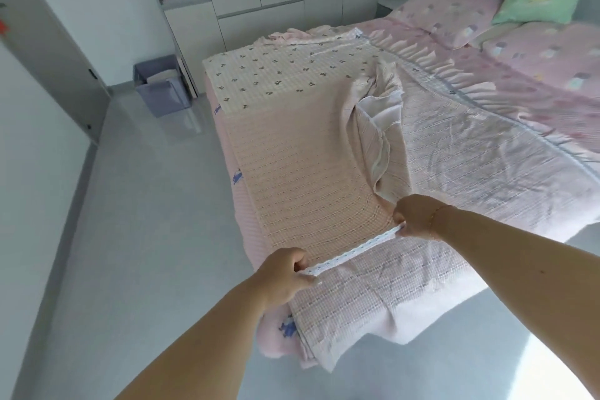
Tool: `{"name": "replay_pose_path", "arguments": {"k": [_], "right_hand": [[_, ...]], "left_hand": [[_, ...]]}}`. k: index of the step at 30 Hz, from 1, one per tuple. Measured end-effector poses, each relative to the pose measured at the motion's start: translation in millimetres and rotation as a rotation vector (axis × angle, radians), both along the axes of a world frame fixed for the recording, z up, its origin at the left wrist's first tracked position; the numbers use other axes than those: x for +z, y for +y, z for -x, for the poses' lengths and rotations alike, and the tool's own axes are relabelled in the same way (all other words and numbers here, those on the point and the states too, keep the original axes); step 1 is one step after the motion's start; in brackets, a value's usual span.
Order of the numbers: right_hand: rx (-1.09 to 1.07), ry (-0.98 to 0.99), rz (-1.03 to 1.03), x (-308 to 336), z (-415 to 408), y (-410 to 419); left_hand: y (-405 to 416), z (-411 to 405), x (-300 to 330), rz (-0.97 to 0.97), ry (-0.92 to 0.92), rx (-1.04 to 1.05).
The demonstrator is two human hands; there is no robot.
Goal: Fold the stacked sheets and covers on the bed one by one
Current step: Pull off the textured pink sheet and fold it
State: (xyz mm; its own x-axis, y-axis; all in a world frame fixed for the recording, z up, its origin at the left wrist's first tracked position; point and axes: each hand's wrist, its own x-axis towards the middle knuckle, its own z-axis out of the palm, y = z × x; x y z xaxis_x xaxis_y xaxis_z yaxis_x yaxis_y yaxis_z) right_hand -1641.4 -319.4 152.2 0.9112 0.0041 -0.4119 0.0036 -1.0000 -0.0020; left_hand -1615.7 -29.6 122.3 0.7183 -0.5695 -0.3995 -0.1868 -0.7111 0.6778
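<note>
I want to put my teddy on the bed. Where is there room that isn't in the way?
Best spot: the flat pink sheet between the ruffled edge and the pillows. The flowered sheet near the far corner is flat too. Crowded: the near end, where the left hand and right hand pinch the cover's trim, and the bunched fold.

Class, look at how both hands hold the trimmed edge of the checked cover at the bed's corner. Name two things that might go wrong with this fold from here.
1. The left hand and right hand pinch only the trimmed edge; it may slip.
2. A bunched ridge rises mid-cover; folding over it would likely trap creases.
</note>
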Motion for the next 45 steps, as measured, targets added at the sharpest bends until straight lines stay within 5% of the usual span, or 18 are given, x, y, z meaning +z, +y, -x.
{"name": "replay_pose_path", "arguments": {"k": [17, 45], "right_hand": [[0.310, 0.063, -0.027, -24.9, 125.1, -47.1], [0.193, 0.154, -0.070, 11.7, 368.1, -51.8]], "left_hand": [[-38.6, 180.7, -7.2, -0.181, -0.075, 0.252], [-48.5, 419.0, 7.6, -0.276, -0.061, 0.074]]}}
